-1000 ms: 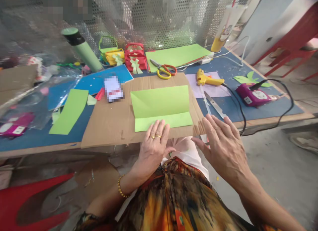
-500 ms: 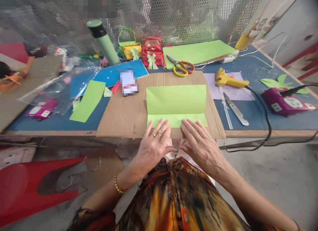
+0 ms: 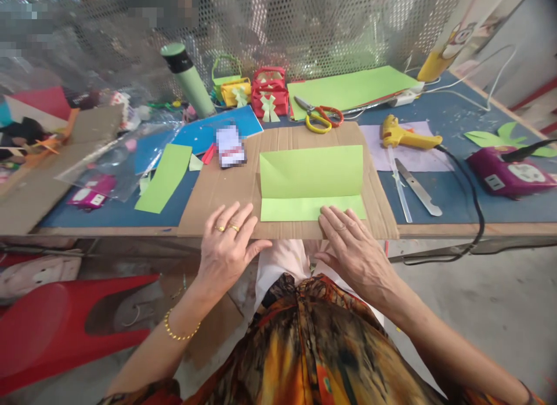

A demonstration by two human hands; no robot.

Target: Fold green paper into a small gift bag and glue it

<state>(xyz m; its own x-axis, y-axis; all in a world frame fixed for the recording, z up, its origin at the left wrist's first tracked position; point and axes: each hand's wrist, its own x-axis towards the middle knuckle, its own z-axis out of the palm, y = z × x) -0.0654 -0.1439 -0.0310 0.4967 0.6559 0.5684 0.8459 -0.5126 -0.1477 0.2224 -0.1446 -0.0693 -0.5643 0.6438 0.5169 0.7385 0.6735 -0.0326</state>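
A folded light-green paper sheet (image 3: 311, 181) lies on a brown cardboard sheet (image 3: 226, 190) at the near edge of the blue table. My right hand (image 3: 350, 248) lies flat and open, fingertips on the near right edge of the green paper. My left hand (image 3: 226, 247), with rings on it, rests open on the cardboard just left of the paper, not touching it. Neither hand holds anything.
Scissors (image 3: 317, 116), a yellow glue gun (image 3: 402, 137) with black cable, a blade (image 3: 418, 187) and a purple socket block (image 3: 507, 174) lie right. Small paper baskets (image 3: 267, 94), a green bottle (image 3: 189, 79) and green paper strip (image 3: 165, 177) sit behind and left. A red chair (image 3: 52, 324) stands below left.
My right hand came in from the right onto the paper's near edge. My left hand then slid left off the paper onto the bare cardboard.
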